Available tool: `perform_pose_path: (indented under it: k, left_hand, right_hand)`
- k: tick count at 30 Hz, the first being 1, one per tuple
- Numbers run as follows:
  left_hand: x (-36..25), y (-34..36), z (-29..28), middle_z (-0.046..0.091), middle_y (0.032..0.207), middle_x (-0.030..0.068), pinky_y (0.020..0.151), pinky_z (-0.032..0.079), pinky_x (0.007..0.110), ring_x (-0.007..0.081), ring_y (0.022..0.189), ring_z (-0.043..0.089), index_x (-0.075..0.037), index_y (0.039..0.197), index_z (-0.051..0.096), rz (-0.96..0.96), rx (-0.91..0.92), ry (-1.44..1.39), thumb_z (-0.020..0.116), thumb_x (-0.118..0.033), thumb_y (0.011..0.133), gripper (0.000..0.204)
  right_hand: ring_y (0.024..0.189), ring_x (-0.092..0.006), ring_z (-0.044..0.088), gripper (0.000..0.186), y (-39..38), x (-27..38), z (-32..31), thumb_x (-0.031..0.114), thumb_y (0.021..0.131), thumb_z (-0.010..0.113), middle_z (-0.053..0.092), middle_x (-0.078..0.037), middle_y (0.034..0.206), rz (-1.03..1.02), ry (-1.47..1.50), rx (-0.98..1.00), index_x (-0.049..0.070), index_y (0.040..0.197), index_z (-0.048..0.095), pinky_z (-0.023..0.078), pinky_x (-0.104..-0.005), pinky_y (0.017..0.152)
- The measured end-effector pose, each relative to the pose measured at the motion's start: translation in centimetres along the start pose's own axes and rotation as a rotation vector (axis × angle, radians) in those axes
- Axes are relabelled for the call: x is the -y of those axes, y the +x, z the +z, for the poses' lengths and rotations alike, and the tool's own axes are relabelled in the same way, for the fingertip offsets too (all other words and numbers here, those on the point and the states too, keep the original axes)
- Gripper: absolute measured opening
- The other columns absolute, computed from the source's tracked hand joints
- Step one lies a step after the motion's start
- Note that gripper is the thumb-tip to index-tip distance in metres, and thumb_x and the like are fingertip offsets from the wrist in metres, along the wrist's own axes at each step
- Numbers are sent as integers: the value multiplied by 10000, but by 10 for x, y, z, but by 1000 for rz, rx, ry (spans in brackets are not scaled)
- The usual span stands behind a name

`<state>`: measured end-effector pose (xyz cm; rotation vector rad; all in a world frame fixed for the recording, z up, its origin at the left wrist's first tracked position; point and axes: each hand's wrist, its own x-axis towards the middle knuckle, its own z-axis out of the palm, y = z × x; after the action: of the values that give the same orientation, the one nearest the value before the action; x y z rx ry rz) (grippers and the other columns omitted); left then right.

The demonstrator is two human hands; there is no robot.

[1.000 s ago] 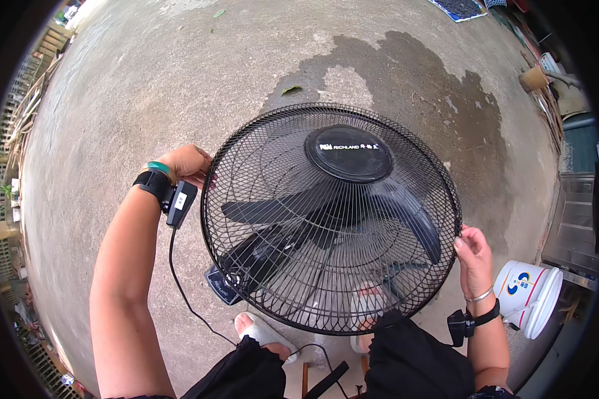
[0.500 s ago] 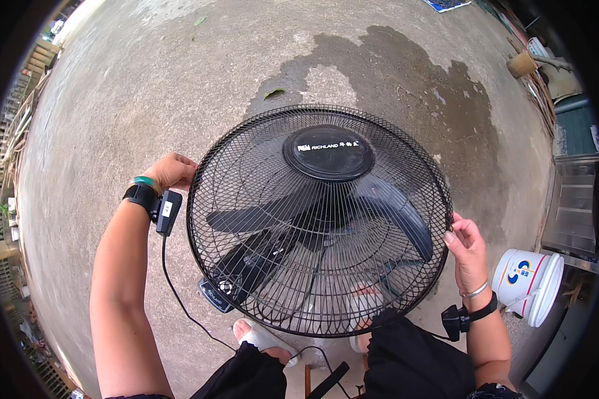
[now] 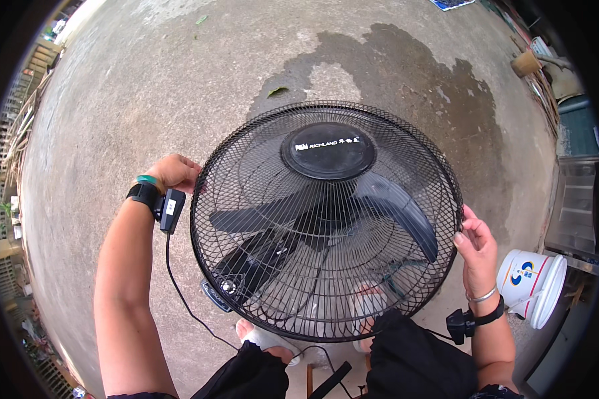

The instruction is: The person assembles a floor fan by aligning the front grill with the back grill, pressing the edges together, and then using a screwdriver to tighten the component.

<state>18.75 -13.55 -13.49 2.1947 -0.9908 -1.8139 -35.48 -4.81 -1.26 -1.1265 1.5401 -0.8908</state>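
A large round black fan guard point(image 3: 326, 292) faces up in front of me, its wire mesh ringed by a thick rim, with a dark oval cap point(image 3: 329, 150) in its upper middle. Dark fan blades point(image 3: 399, 209) show through the wires. At the rim's upper left, my left hand point(image 3: 178, 173) is closed on the edge, its fingertips partly hidden. On the right side, my right hand point(image 3: 478, 245) pinches the rim between thumb and fingers. Part of the fan's control box point(image 3: 216, 297) sticks out below the lower left rim.
Wet concrete point(image 3: 412, 73) spreads beyond the fan, with a green leaf point(image 3: 277, 92) nearby. A white bucket point(image 3: 531, 286) lies tilted at right. My slippered feet point(image 3: 266, 339) are under the near rim. Black cables point(image 3: 180, 292) run from the devices strapped to my wrists.
The guard's rim has risen slightly toward me and covers more of the control box. My right hand has shifted a little to the right and down with it. Both hands keep their hold.
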Motion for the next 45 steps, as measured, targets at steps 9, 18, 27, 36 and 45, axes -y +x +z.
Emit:
perform_pose_path:
  k: [9,18,27,36,45]
  left_hand:
    - [-3,-9,-1,632,758,72,581,531,255,137,620,614,36,917,613,34,34,-187,591,-104,738,228]
    - [-20,-22,5,644,799,81,623,517,255,147,669,627,23,959,616,51,-39,-64,587,-126,754,255]
    - [-13,-10,7,642,841,97,698,525,261,162,708,628,30,945,608,59,-66,-201,594,-140,765,248]
    - [-29,-22,11,650,814,80,660,526,233,135,679,625,10,911,649,135,-120,-53,621,-130,765,205]
    - [-31,-25,18,643,827,80,678,520,233,134,693,618,8,881,638,101,-173,41,608,-166,783,203]
  right_hand:
    - [1161,-191,400,148,7,-11,-3,67,768,603,367,-174,1333,19,78,-38,56,896,529,305,-293,953]
    - [1067,-154,448,164,26,-35,-12,149,838,559,467,-124,1234,60,122,-88,17,935,552,312,-290,947]
    - [1026,-129,435,126,33,-31,-2,166,832,576,411,-153,1287,-60,5,-52,54,863,528,318,-266,907]
    - [1295,-298,235,501,13,-7,23,182,786,573,227,-194,1402,-295,-218,-25,44,1223,373,161,-432,1049]
    - [1226,-418,312,632,-26,54,84,401,605,728,366,-207,1300,-701,-981,646,90,1113,517,201,-550,997]
